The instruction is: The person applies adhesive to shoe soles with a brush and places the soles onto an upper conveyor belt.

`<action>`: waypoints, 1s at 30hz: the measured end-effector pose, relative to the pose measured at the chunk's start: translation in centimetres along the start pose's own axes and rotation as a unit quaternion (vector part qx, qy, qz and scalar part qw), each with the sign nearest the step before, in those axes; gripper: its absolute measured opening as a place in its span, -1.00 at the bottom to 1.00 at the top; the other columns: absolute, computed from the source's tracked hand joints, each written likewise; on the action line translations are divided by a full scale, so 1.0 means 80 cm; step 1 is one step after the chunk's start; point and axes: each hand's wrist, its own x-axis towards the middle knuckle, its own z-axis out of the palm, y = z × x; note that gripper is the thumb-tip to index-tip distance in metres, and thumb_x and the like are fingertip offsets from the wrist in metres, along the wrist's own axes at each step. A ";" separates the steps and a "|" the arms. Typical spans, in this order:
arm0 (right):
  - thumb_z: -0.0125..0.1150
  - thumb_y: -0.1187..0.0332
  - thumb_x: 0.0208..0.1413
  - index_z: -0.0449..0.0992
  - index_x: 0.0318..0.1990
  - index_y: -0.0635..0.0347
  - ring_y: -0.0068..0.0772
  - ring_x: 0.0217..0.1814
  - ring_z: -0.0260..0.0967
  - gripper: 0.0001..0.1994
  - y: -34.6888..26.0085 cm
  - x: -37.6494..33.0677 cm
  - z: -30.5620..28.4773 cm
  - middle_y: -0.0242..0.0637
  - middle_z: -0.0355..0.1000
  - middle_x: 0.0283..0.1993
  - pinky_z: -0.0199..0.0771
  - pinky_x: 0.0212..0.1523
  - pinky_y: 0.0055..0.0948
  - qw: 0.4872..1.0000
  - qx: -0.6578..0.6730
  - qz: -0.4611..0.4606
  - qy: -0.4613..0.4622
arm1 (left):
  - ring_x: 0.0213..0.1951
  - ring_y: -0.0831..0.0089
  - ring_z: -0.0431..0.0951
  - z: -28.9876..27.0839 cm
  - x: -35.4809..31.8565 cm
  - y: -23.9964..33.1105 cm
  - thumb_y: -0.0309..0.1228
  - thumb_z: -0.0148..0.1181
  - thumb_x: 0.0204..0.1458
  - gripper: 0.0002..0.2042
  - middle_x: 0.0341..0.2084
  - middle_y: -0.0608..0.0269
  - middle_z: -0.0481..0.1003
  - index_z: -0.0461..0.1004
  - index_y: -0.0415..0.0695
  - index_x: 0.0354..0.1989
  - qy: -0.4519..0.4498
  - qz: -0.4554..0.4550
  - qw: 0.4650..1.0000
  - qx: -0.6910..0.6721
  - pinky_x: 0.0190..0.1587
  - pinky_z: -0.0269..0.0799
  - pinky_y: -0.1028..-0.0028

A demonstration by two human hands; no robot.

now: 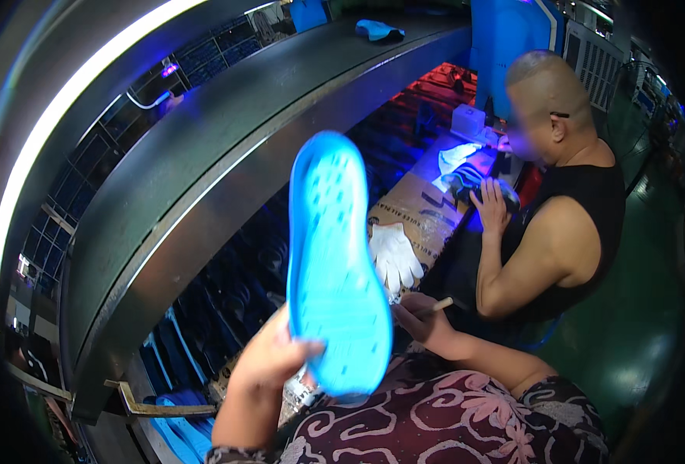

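My left hand (269,352) grips a bright blue shoe sole (335,255) at its lower end, thumb pressed on the face towards me. The sole is held up lengthwise; small pits mark its upper part and ridges cross the lower part. To its right, my right hand (427,329) is closed around a thin, pale stick (441,304), perhaps wooden, whose other end is hidden. Just beyond that hand lies a white glove (393,255) on cardboard covered with clear tape (420,203).
A dark conveyor belt (195,166) curves across the left, carrying another blue piece (379,31) at its far end. More blue soles (180,433) lie lower left, by a metal bracket (157,406). At right, a co-worker (567,201) handles a dark shoe-like item (485,189) under violet light.
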 end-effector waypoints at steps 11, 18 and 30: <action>0.03 0.33 0.17 0.51 -0.55 0.29 -0.42 -0.51 0.31 -0.70 0.032 0.006 -0.052 -0.28 0.36 -0.60 0.30 -0.42 -0.43 0.999 0.016 0.038 0.032 | -0.12 0.09 0.54 0.050 0.320 0.131 -0.31 0.14 0.10 -0.52 -0.12 -0.21 0.44 0.17 -0.34 0.09 0.016 0.108 0.970 -0.219 -0.11 0.56 0.37; -0.02 0.25 0.24 0.51 -0.52 0.31 -0.57 -0.54 0.26 -0.63 0.048 0.009 -0.050 -0.34 0.34 -0.57 0.28 -0.47 -0.56 0.997 0.046 0.062 0.011 | -0.29 0.31 0.51 -0.050 0.187 -0.055 -0.13 0.10 0.08 -0.49 -0.33 0.11 0.51 0.24 -0.12 0.16 0.085 0.053 0.995 -0.018 -0.12 0.41 0.37; 0.06 0.24 0.21 0.56 -0.47 0.21 -0.64 -0.51 0.23 -0.70 0.037 0.031 0.059 -0.45 0.34 -0.60 0.23 -0.45 -0.59 0.981 0.121 0.111 -0.102 | -0.37 0.23 0.59 -0.137 -0.264 -0.198 -0.42 0.01 0.12 -0.60 -0.32 -0.01 0.51 0.19 -0.24 0.13 0.470 -0.082 0.873 -0.104 -0.34 0.55 0.42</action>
